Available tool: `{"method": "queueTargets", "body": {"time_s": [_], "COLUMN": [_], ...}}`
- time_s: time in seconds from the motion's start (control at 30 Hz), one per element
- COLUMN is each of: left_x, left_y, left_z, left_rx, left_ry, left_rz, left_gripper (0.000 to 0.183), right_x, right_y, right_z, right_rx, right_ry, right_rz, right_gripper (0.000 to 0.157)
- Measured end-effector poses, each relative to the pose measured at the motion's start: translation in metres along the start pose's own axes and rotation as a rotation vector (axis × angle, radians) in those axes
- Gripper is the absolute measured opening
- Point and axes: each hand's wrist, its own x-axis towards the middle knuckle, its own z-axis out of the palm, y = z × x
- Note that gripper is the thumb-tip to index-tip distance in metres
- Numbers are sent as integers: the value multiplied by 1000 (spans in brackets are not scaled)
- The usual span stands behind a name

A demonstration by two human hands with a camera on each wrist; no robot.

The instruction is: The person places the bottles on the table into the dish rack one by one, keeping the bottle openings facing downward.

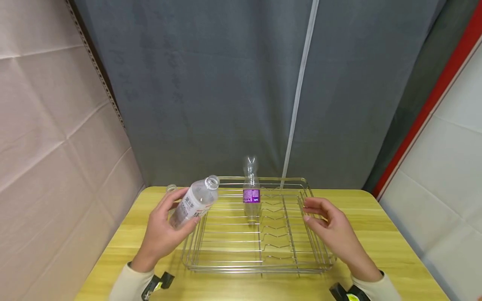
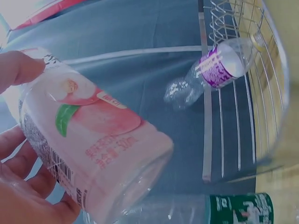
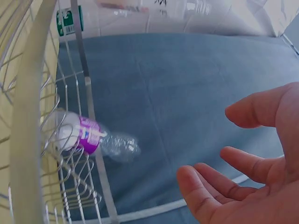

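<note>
My left hand (image 1: 162,230) grips a clear plastic bottle (image 1: 196,200) with a white and pink peach label, between thumb and fingers. This bottle is tilted, its uncapped mouth pointing up and right, over the left side of a wire rack (image 1: 260,269). In the rack, towards the back, stands a clear bottle with a purple label (image 1: 251,195); it seems to be neck down. My right hand (image 1: 333,225) is by the rack's right side, holding nothing, its fingers loosely bent and thumb apart from them.
A bottle with a green label (image 2: 240,208) stands left of the rack, mostly hidden behind my left hand in the head view. The rack is on a yellow wooden table (image 1: 124,251). A grey curtain (image 1: 211,104) hangs behind, with pale cloth walls at both sides.
</note>
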Motion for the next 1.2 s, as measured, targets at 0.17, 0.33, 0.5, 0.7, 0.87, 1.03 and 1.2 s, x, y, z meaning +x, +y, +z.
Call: {"method": "queueTargets", "body": {"time_s": [0.17, 0.33, 0.5, 0.7, 0.87, 1.03, 1.2], "left_x": [8, 15, 20, 22, 24, 25, 24], "left_y": [4, 11, 18, 27, 33, 38, 40], "left_z": [9, 17, 28, 40, 49, 58, 67], "left_rx": [2, -22, 12, 41, 56, 60, 12], "left_ry": [-119, -248, -338, -467, -541, -594, -639], "left_rz": [2, 5, 14, -11, 4, 39, 76], "left_gripper": [79, 75, 75, 73, 70, 70, 70], "right_x": [4, 8, 9, 9, 11, 14, 15], "right_y": [-10, -19, -26, -32, -32, -30, -27], "right_z": [6, 12, 20, 29, 37, 47, 57], "right_rx": [14, 39, 52, 33, 14, -40, -110], "right_ry": [-39, -79, -109, -134, -165, -193, -239], "right_rz": [-52, -120, -184, -230, -264, -302, -310], "right_gripper": [43, 42, 44, 47, 47, 47, 51]}}
